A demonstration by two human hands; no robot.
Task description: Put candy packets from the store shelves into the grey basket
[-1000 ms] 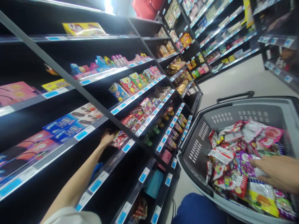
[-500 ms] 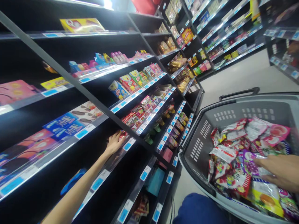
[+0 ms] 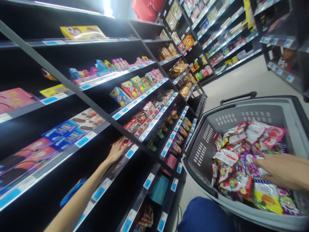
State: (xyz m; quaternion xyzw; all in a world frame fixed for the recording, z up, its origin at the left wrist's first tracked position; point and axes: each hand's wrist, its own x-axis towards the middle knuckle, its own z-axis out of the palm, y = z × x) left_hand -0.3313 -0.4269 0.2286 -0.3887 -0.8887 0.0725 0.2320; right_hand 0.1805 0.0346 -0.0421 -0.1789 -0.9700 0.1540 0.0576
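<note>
My left hand [image 3: 117,150] reaches into a dark shelf on the left, its fingers stretched out over a red packet [image 3: 126,141] near the shelf's front edge. The fingertips touch it; part of the packet is hidden under them. On the right, my right hand [image 3: 277,169] reaches over a grey shopping basket [image 3: 201,138], fingers extended. Its fingertips rest at the right side of a purple candy packet [image 3: 251,166]. Around that packet lie several candy packets, among them a yellow one [image 3: 267,198] and a red-and-white one [image 3: 238,185].
Blue boxes [image 3: 64,132] stand on the shelf left of my left hand, with colourful small boxes [image 3: 131,88] higher up. A slanted metal post [image 3: 96,106] crosses in front of the shelves. My blue-clothed knee [image 3: 201,216] is below the basket. Pale floor [image 3: 238,82] stretches behind it.
The view has shifted slightly, so the basket and right hand appear a little further left. Both hands stay at the same packets.
</note>
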